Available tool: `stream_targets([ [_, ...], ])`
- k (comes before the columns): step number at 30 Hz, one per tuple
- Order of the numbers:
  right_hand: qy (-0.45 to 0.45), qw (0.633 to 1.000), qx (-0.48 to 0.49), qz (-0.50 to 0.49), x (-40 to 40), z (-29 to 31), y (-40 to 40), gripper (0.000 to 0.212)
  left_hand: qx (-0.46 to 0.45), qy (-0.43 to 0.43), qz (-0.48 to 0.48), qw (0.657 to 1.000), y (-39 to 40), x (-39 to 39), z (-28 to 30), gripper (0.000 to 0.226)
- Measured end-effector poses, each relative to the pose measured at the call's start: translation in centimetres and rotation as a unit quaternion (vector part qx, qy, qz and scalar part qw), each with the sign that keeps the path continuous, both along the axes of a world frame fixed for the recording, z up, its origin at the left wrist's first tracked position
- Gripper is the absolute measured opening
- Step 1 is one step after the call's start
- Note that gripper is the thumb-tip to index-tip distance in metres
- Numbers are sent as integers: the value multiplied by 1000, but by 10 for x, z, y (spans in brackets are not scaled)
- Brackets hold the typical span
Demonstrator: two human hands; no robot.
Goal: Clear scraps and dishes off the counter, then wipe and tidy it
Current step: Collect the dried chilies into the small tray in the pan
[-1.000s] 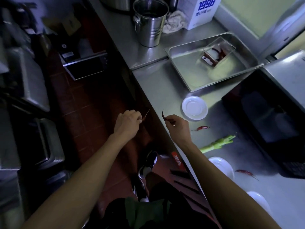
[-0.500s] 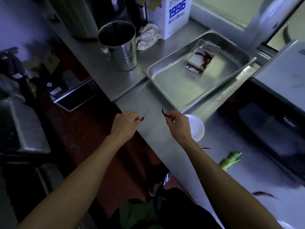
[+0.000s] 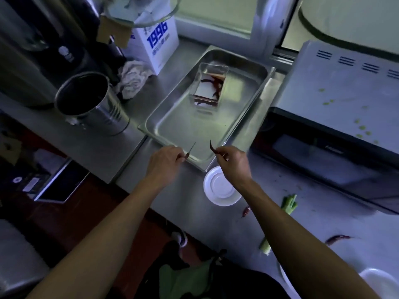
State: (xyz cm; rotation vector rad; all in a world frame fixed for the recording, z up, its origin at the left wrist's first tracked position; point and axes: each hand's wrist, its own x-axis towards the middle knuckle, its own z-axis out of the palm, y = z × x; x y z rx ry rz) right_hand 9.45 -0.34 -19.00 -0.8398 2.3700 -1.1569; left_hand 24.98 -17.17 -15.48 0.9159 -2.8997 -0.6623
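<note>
- Head view: left hand [image 3: 165, 161] pinching a thin chili stem [image 3: 191, 151] over the near rim of the steel tray [image 3: 172, 130].
- Right hand [image 3: 234, 161] pinching a curved dried chili [image 3: 212, 147], raised at the tray's near corner.
- Clear container [image 3: 208, 87] holding more dried chilies, inside the tray (far half).
- White saucer [image 3: 221, 186] on the counter [image 3: 177, 203], just beside the tray corner.
- Loose chili pieces [image 3: 246, 211] and green stalk [image 3: 289, 205] on counter by right forearm.
- Metal bucket [image 3: 90, 104] left of tray.
</note>
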Motion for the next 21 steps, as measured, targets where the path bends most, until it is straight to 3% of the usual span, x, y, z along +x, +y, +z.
stream_targets([
  [11,50,996,18,-77,-21,3,-49,16,22,6,-99,995,-83,-76,-18,7],
  [21,103,980,82,-152,-53,20,-114,14,26,84,-160,983,-176,-186,-24,6],
])
